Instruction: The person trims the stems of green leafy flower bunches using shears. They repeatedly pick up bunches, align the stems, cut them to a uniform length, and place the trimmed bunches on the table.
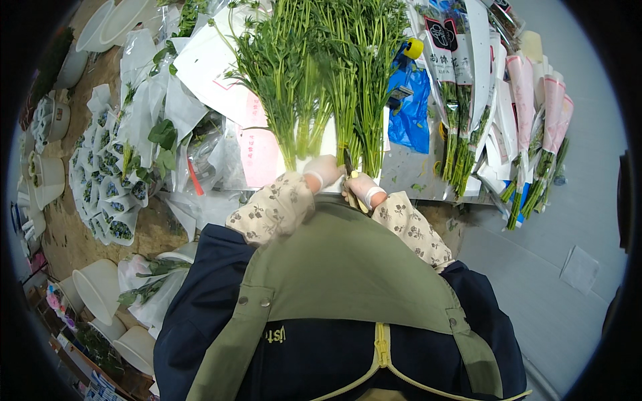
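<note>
Green leafy flower stems lie in bunches across the table before me, their cut ends pointing towards my body. My right hand, in a pale thin glove, grips pruning shears with yellowish handles and dark blades. The blades point away from me, beside the stem ends of the right bunch. My left hand, gloved too, is at the lower ends of the left bunch, close to the shears. Its fingers are bent, and whether they hold a stem is hidden. White and pink paper lies under the stems.
Right of the stems lie a blue plastic bag, a yellow tape roll and several wrapped bouquets. To the left are wrapped blue flowers and clear wrapping. White buckets stand on the floor.
</note>
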`<state>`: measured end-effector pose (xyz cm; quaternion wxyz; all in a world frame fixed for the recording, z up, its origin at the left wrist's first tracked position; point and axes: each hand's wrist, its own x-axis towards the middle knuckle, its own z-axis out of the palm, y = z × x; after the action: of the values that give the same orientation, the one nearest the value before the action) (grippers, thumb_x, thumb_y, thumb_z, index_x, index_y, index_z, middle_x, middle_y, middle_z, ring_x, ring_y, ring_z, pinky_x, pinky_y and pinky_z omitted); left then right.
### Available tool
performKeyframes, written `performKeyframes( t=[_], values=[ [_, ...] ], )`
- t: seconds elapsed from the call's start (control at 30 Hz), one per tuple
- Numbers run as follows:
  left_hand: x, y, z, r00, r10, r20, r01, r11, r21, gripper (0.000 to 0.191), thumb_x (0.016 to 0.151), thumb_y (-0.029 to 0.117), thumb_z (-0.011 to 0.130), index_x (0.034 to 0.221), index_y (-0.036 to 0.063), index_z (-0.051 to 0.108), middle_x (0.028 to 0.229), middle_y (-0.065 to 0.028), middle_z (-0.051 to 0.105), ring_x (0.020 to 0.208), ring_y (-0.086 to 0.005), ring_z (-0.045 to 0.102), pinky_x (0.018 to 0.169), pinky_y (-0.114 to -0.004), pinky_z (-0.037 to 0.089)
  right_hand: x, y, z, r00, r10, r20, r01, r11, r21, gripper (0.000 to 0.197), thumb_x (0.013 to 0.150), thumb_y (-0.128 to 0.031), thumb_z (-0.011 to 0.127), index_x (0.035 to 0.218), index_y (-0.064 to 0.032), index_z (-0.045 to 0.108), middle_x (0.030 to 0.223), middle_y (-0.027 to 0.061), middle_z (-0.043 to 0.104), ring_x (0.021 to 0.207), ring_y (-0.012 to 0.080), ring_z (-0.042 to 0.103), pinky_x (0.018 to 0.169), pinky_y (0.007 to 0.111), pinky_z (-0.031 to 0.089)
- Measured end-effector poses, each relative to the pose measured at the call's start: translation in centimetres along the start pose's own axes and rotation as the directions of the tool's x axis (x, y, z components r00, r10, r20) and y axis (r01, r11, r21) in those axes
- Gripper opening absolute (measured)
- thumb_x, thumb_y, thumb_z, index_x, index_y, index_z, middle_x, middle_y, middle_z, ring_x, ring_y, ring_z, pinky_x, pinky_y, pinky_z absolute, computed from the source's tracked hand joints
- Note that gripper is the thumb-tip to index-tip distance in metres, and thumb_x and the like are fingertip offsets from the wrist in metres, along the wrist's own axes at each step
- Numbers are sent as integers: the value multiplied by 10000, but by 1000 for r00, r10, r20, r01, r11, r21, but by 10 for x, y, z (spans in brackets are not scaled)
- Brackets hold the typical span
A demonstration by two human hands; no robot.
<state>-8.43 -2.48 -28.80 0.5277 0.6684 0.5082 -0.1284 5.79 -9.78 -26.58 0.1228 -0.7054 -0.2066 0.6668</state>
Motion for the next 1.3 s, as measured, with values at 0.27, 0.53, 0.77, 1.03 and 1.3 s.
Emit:
performKeyframes(
  t=[0.27, 0.53, 0.77, 1.03, 1.3],
  values=[
    [-2, 1, 1, 1000, -6, -27, 5, 1000, -16, 464, 850, 421, 566, 922, -17, 700, 839, -218, 683, 785, -351, 670, 746, -421, 513, 17, 13, 1, 996, -88, -11, 86, 986, -141, 145, 817, -93, 514, 811, 22, 602, 641, 142, 609, 508, 257, 602, 495, 376, 482],
    [-5, 5, -1, 999, -24, -42, 26, 999, 32, 426, 867, 400, 577, 926, 1, 711, 909, -225, 693, 849, -357, 681, 774, -432, 525, 23, 15, 2, 994, -105, -3, 104, 989, -104, 151, 834, -90, 513, 838, 38, 594, 627, 146, 605, 495, 271, 597, 486, 375, 480],
    [-7, 4, 5, 996, -6, -85, 8, 1000, 22, 470, 852, 393, 544, 955, -40, 694, 926, -262, 676, 859, -386, 671, 784, -438, 514, 20, 7, 5, 996, -88, -21, 83, 983, -162, 155, 848, -105, 527, 838, 34, 595, 626, 146, 606, 502, 265, 603, 477, 369, 476],
    [-7, 4, 10, 996, -30, -83, 28, 999, -19, 397, 901, 365, 565, 965, 1, 710, 948, -222, 691, 871, -386, 671, 778, -443, 522, 8, -2, 6, 992, -111, -62, 100, 983, -156, 187, 859, -131, 538, 802, 35, 603, 596, 135, 596, 499, 265, 606, 481, 372, 478],
    [-30, 11, -5, 1000, -17, -12, 19, 987, 159, 401, 900, 324, 518, 994, -27, 687, 964, -260, 674, 916, -379, 668, 840, -422, 510, 23, 2, 3, 990, -135, -43, 124, 970, -207, 213, 784, -107, 518, 649, 22, 620, 584, 157, 619, 525, 280, 633, 525, 380, 497]
  ],
)
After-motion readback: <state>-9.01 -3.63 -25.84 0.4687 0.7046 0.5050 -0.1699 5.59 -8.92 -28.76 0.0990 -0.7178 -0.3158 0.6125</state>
